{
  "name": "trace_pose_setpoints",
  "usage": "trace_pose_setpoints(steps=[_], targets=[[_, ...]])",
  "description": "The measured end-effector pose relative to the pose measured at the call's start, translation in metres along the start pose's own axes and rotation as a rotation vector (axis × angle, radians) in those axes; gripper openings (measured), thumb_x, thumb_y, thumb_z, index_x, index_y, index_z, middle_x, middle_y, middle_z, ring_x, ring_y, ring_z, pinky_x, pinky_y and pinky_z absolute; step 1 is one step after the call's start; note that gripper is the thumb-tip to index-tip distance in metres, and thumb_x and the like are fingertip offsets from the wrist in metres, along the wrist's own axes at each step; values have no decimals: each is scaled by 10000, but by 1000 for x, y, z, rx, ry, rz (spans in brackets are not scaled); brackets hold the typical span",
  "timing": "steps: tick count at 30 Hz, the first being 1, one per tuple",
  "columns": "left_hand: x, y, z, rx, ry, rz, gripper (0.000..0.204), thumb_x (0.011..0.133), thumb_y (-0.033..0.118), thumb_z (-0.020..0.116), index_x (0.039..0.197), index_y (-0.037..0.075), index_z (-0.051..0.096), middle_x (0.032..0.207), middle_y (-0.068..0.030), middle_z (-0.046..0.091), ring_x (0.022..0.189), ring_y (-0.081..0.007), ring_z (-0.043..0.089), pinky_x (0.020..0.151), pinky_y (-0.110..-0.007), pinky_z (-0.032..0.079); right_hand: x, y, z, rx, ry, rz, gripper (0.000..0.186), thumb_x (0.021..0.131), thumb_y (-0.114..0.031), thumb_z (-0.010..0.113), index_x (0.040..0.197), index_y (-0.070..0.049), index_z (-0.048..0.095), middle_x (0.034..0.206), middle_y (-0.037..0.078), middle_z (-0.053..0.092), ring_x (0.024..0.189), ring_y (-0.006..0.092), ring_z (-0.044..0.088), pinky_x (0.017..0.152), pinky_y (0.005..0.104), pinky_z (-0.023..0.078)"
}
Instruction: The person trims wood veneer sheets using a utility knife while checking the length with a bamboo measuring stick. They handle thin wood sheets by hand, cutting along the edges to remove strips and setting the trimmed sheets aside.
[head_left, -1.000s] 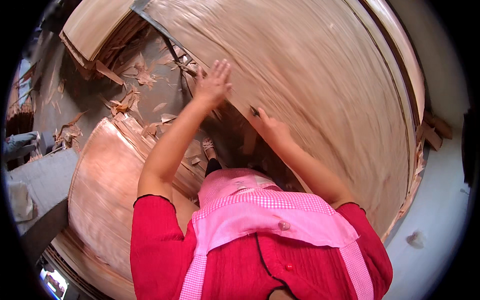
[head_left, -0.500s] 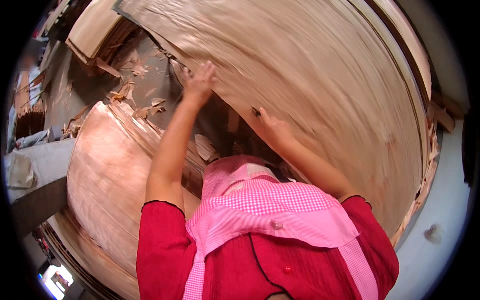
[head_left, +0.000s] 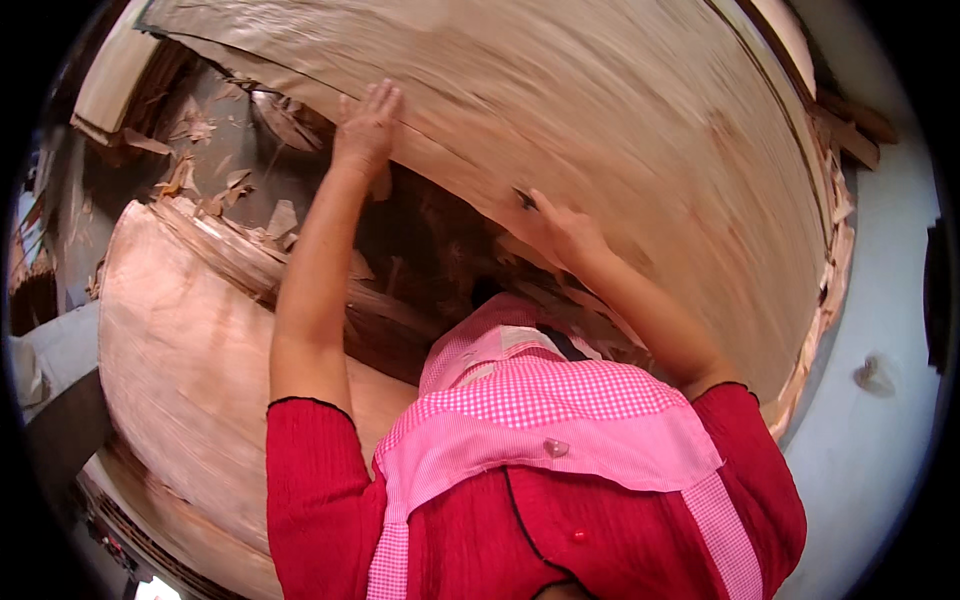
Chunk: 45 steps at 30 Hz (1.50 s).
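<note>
A broad, thin sheet of wood veneer (head_left: 600, 140) lies across the far side, its near edge running slantwise below both hands. My left hand (head_left: 368, 130) rests flat on the sheet by that edge, its fingers stretched out. To its right, close to the same edge, my right hand (head_left: 572, 235) is closed around a small dark tool (head_left: 525, 199). Only the tool's dark tip shows beyond my fingers, so its kind is unclear. The tip is at the veneer surface; whether it touches is hard to see.
A stack of pale veneer (head_left: 190, 320) lies at the near left, below my left arm. Another stack (head_left: 120, 80) stands at the far left. Torn veneer scraps (head_left: 235, 190) litter the grey floor between them. A pale blue surface (head_left: 850, 400) runs along the right.
The whole view has shifted, and the far stack now appears further left. My right hand with the dark tool is farther from my left hand along the veneer. The left hand stays flat.
</note>
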<state>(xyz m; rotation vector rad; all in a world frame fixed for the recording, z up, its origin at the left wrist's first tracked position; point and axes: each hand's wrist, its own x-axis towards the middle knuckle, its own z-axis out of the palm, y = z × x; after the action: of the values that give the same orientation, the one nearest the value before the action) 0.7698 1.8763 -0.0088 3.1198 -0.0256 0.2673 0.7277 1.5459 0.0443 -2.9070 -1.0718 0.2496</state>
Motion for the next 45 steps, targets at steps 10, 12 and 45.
trace_pose_setpoints(steps=[10,12,45], targets=[[-99,286,-2,-1708,-232,-1204,729,705,224,695,1239,-45,277,1198,-206,387,1143,-273,351,932,-358,292,-123,83,13,25,56,-3,519,737,-68,477,1245,-106,377,693,136,558,570,284,572,468,380,453],[-102,280,32,-1887,-61,-1034,545,706,187,697,1125,-30,425,999,-157,554,952,-240,530,801,-349,417,-167,109,22,40,47,-9,513,744,-74,477,1245,-107,376,676,139,557,567,284,574,472,376,456],[-297,756,-33,-2345,-406,-1206,393,795,376,571,1070,106,493,1044,-26,514,982,-208,467,818,-405,383,-704,406,97,-132,1,203,363,785,-199,519,1141,-151,472,669,115,568,487,244,537,418,344,430]])
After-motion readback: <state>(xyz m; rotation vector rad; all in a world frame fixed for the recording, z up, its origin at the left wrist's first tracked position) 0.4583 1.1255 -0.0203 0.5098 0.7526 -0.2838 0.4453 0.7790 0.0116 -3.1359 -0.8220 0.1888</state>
